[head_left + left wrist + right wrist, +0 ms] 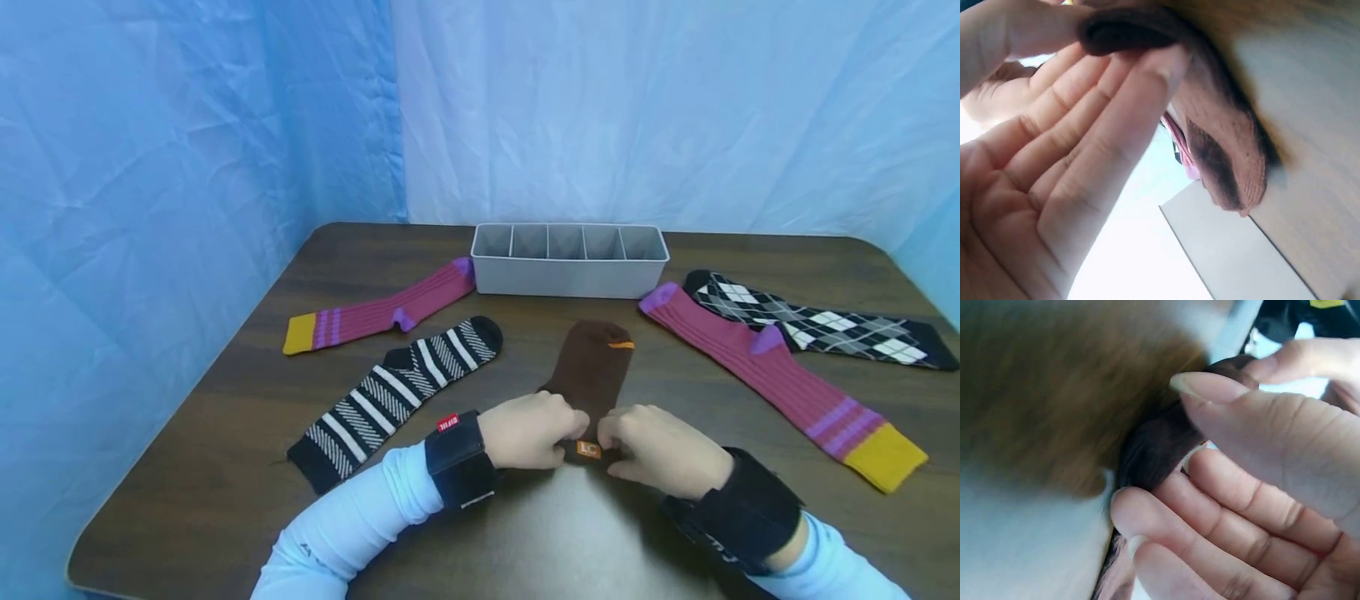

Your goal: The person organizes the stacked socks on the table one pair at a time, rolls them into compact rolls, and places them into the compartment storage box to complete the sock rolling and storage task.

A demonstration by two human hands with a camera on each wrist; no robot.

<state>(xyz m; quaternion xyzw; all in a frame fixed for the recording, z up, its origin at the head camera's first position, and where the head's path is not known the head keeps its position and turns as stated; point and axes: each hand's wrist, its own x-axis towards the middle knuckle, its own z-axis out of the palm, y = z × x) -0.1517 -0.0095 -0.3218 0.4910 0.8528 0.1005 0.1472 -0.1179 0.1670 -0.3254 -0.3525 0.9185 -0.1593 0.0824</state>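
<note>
A brown sock (588,367) lies at the table's middle, its toe toward the grey box and its cuff toward me. An orange patch marks the cuff, and a small orange line shows by the toe. My left hand (531,429) pinches the left side of the cuff; in the left wrist view the sock's dark edge (1129,31) is between thumb and fingers. On the other side, my right hand (663,446) pinches the cuff too. The right wrist view shows its thumb over the dark fabric (1160,447) with the fingers beneath.
A grey box (570,277) with several compartments stands at the back. Left lie a magenta sock (375,312) and a black-and-white striped sock (405,392). Right lie another magenta sock (780,375) with a yellow cuff and a black argyle sock (847,331), partly overlapping.
</note>
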